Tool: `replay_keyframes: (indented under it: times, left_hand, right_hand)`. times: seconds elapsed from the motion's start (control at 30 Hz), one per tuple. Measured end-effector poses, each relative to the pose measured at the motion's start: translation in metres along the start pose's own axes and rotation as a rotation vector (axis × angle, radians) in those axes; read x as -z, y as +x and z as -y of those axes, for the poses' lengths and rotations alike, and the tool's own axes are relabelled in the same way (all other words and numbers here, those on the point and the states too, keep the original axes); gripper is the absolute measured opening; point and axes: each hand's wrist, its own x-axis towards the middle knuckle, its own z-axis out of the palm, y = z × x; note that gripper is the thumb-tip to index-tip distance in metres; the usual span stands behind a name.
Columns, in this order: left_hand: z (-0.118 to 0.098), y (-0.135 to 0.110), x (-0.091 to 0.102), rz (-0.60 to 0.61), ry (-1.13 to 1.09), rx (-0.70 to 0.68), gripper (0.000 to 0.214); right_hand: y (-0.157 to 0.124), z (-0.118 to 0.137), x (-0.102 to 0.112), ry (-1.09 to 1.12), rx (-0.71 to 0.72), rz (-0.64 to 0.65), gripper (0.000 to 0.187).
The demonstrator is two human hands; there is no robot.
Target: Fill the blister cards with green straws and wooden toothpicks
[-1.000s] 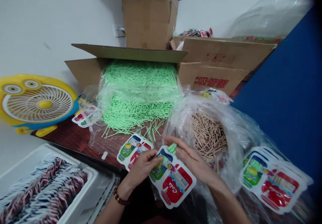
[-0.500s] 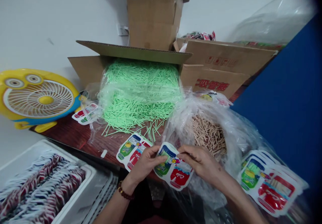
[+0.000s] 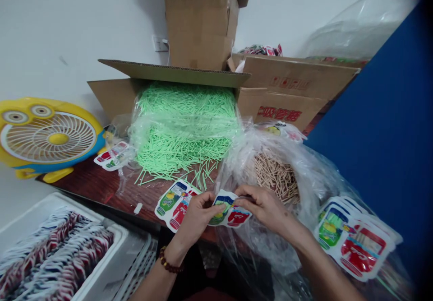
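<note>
Between both hands is a printed candy pouch (image 3: 220, 220) with a green bottle shape and a red cola shape. My left hand (image 3: 199, 216) pinches its left upper edge with thumb and finger. My right hand (image 3: 262, 208) pinches its right upper edge; those fingertips partly hide the top. Just left of my left hand, a similar pouch (image 3: 174, 204) lies at the table's edge. Brown sticks (image 3: 277, 177) lie in a clear plastic bag (image 3: 313, 174) beyond my right hand. Light green sticks (image 3: 186, 145) fill an open carton and spill out in front of it.
A stack of pouches (image 3: 358, 242) sits at the right. On the left are a yellow fan (image 3: 50, 136) and a white bin (image 3: 118, 242) of packed pouches. Cartons (image 3: 201, 30) stand at the back, beside a blue panel (image 3: 365, 134). Another pouch (image 3: 115, 155) lies near the fan.
The pouch in my hands has tipped, its lower edge swinging up and away, so its face looks foreshortened. Both hands keep their pinch. The whole view has shifted slightly.
</note>
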Motion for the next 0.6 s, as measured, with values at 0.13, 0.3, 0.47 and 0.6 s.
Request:
replay_keyframes:
  times: [0.13, 0.3, 0.47, 0.6]
  left_hand:
    - [0.001, -0.001, -0.002, 0.021, 0.012, 0.012, 0.023]
    - [-0.001, -0.003, -0.001, 0.137, -0.107, 0.050, 0.024]
    - [0.000, -0.003, -0.003, 0.173, -0.149, 0.120, 0.038]
    - [0.003, -0.002, -0.007, 0.118, -0.102, 0.090, 0.031]
  right_hand:
    - [0.003, -0.002, -0.001, -0.002, 0.023, -0.022, 0.018]
    - [0.002, -0.004, 0.001, 0.045, 0.020, -0.045, 0.020]
    - [-0.001, -0.005, 0.002, 0.132, -0.015, -0.051, 0.018]
    - [-0.001, -0.013, -0.001, 0.123, -0.046, -0.042, 0.013]
